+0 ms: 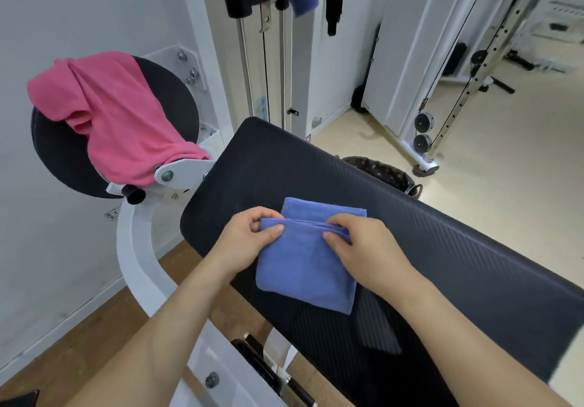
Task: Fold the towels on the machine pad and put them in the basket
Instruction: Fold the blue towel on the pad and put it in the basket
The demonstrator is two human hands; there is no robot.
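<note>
I see the left hand [252,236] and right hand [363,245] pinching the blue towel [303,270] on the pad [442,248] (pink towel [120,116] far left).

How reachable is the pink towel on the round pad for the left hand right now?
Probably yes, once freed: the left hand pinches the folded edge of the blue towel on the machine pad. The pink towel hangs over the round pad on that hand's side, with nothing visible between them.

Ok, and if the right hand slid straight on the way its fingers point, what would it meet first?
Probably the left hand, which pinches the same fold of the blue towel that the right hand pinches; only towel lies between them. Its exact heading is unclear.
</note>
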